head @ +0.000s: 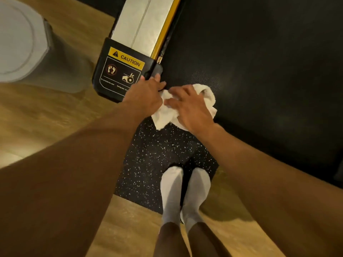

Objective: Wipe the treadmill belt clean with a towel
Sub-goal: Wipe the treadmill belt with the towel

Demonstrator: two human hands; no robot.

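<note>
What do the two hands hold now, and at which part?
The right hand presses flat on the middle of the white towel. The left hand touches its edge; a grip cannot be told.

The towel (165, 115) lies on the belt (259, 62) edge — caution label (120, 71) left, mat (157, 154) nearer.
</note>
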